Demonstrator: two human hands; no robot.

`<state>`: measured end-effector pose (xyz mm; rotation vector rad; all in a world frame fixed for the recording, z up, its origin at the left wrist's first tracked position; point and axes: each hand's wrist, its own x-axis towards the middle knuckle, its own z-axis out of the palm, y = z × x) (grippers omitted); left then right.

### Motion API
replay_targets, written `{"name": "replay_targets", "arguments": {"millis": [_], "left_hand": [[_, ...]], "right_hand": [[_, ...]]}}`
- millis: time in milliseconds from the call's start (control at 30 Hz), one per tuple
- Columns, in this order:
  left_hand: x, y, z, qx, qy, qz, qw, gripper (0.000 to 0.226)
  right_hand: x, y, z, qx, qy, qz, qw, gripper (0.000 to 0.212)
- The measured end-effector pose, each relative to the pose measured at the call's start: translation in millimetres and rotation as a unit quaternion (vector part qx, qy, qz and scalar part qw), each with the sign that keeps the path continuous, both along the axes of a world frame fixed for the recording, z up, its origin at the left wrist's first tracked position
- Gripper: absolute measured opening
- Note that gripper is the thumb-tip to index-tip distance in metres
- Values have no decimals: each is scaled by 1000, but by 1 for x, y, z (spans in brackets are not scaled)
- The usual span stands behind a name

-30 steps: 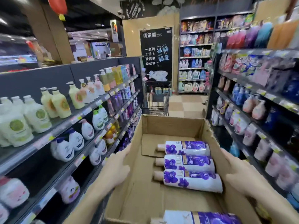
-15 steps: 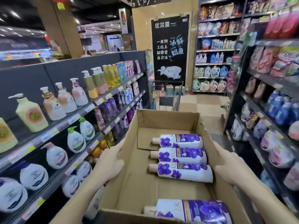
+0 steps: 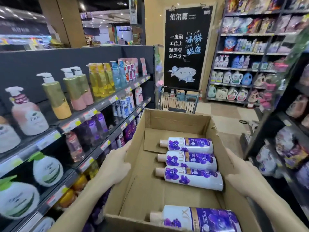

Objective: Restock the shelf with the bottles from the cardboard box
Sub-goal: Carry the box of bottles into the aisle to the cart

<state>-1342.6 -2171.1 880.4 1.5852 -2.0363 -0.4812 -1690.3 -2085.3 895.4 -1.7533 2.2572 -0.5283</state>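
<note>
An open cardboard box [image 3: 177, 122] fills the lower middle of the head view, held up between my hands. My left hand [image 3: 115, 164] presses flat against its left outer wall. On the right outer wall lies my right hand [image 3: 242, 174]. Inside, three white and purple bottles lie side by side on their sides: a far one [image 3: 187, 144], a middle one [image 3: 189, 159] and a near one [image 3: 192, 177]. A fourth bottle [image 3: 197, 218] lies at the box's near edge. The dark shelf [image 3: 103, 104] on my left holds pump bottles and purple bottles.
A metal shopping cart [image 3: 178, 102] stands in the aisle just beyond the box, under a black chalkboard sign [image 3: 185, 47]. A second shelf rack [image 3: 284, 139] of pouches lines the right side. Tiled floor [image 3: 229, 114] shows between them.
I have walked forward along the aisle with the box; the left shelf's goods slid past and the cart and sign are nearer. Both hands keep the same hold on the box walls.
</note>
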Motion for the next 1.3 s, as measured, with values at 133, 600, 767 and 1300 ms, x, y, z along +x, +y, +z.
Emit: {"name": "replay_targets", "arguments": {"millis": [133,600,767,1300], "left_hand": [[-17,-107,4,-11,-13,0,1000,94],[-95,-472,-53,17,-21,-24,999,100],[-123,-586,-68,48,-14,-35,998,91],[-195,-915,-214,125,-77,-73,987,98]], "right_hand": [[-17,-98,-1,-4,-2,-3,1000,83],[-96,-466,-73,-14,-69,9,997,82],[-116,-574,-99,-8,-96,-3,995,90],[-154,-862,-219,69,-86,-131,985,91]]}}
